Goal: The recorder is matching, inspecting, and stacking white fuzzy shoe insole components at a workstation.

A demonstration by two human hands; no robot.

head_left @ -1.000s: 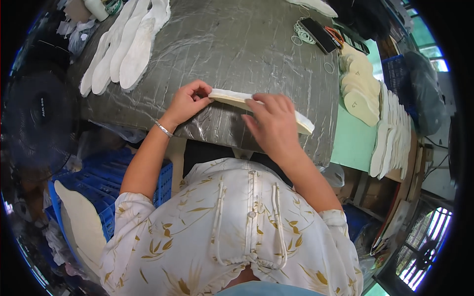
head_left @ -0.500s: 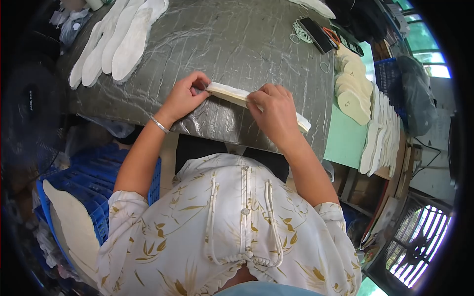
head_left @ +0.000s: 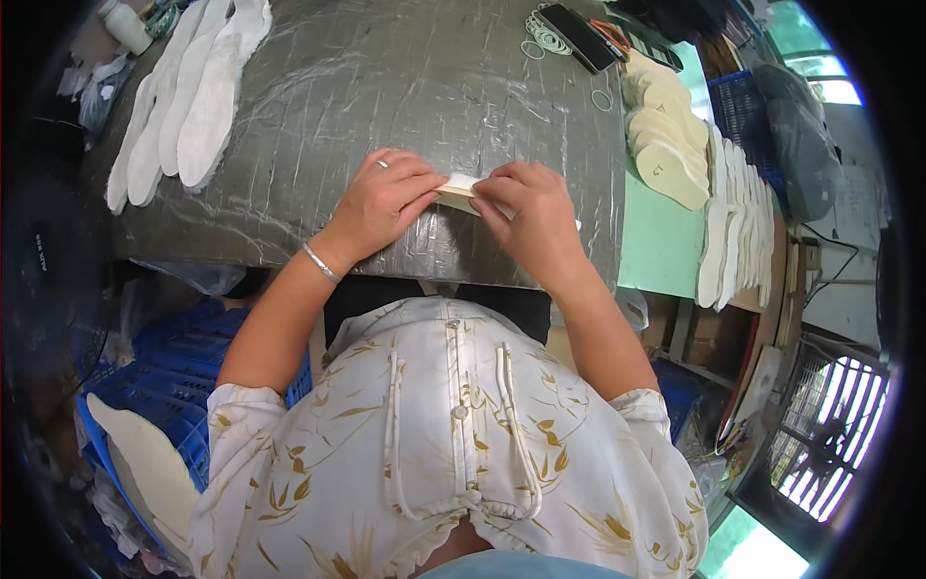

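Observation:
Just above the near edge of the dark covered table, I hold an insole (head_left: 459, 185) on edge between both hands. Its top is white and fuzzy; the side facing me is cream coloured. My left hand (head_left: 391, 200) pinches its left part between thumb and fingers, with a bracelet on the wrist. Close beside it, my right hand (head_left: 528, 200) grips the insole's middle the same way and hides much of its right part. Only a small white tip (head_left: 578, 225) shows past the right hand.
White fuzzy insoles (head_left: 207, 106) lie at the table's far left. On the right are a stack of cream insoles (head_left: 670, 174) and a row of white ones (head_left: 738, 227). A phone (head_left: 579, 37) and rubber bands (head_left: 548, 34) lie far right. A blue crate (head_left: 174, 386) stands lower left.
My left hand has slid inward along the insole, so the hands are now close together and less of it shows. The view has shifted slightly.

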